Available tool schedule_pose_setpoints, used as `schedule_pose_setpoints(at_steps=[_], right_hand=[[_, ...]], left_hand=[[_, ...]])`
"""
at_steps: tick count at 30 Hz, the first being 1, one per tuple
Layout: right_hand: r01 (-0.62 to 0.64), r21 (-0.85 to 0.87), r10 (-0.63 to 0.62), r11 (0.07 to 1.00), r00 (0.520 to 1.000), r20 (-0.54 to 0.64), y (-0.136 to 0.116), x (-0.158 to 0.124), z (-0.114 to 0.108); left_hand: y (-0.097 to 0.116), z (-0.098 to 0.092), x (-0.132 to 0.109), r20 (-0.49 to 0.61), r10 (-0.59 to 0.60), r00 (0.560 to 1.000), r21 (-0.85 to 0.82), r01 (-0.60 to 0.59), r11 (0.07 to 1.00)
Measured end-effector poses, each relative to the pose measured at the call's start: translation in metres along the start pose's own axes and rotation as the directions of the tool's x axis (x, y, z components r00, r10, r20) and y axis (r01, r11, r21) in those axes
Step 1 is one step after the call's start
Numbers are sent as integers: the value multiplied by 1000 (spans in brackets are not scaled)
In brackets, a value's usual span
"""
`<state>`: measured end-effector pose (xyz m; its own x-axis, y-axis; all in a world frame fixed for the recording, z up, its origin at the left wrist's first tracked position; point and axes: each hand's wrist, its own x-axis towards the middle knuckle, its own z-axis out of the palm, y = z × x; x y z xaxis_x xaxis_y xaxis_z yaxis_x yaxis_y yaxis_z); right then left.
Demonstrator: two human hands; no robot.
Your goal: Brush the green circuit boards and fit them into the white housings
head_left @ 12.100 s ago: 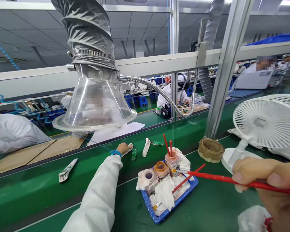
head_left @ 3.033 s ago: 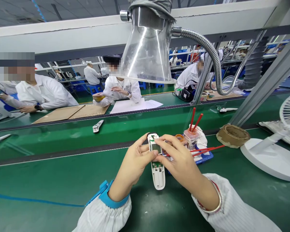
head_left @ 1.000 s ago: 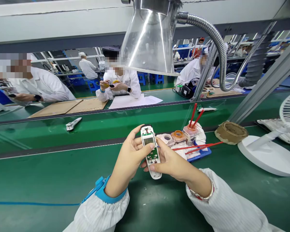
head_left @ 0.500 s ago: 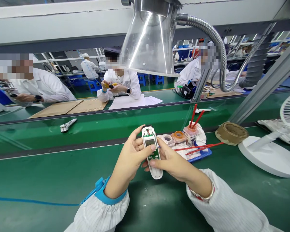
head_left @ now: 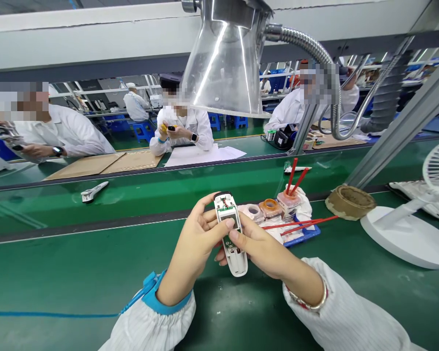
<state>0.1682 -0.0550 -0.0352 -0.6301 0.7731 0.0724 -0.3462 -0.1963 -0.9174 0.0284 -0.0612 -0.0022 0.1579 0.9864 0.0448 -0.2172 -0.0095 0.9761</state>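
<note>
The left hand [head_left: 193, 239] and right hand [head_left: 263, 251] together hold one white plastic housing [head_left: 238, 265] over the green bench [head_left: 76, 273]. The left fingers [head_left: 208, 204] curl closed around its upper end, and the right thumb [head_left: 234, 235] presses its middle, with the other right fingers closed behind it. A green circuit board [head_left: 225, 201] sits inside the housing. Just to the right, a blue tray [head_left: 303, 237] holds three small pots [head_left: 269, 207], crumpled white wipes [head_left: 303, 209] and two loose red brushes [head_left: 300, 224]. Two more red brushes [head_left: 291, 175] stand in the rightmost pot. Beyond lie a brown tape roll [head_left: 350, 202] and a white fan [head_left: 406, 236]. A clear, cone-shaped hood [head_left: 223, 63] hangs overhead.
</note>
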Motion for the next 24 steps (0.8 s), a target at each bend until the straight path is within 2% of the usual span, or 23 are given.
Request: schedule_pose_setpoints(at_steps=[8, 16, 20, 24], right_hand=[[-56, -8, 55, 998, 995, -84, 3, 1, 2], [-61, -4, 60, 998, 990, -129, 9, 5, -9], [-68, 23, 70, 997, 988, -137, 12, 6, -12], [-82, 4, 81, 997, 976, -201, 17, 14, -20]], left_hand=[[-9, -1, 9, -31, -18, 999, 15, 19, 1000], [-20, -4, 20, -27, -25, 999, 72, 27, 997], [-22, 0, 23, -11, -57, 998, 50, 57, 997], [-29, 2, 39, -35, -80, 996, 27, 81, 996]])
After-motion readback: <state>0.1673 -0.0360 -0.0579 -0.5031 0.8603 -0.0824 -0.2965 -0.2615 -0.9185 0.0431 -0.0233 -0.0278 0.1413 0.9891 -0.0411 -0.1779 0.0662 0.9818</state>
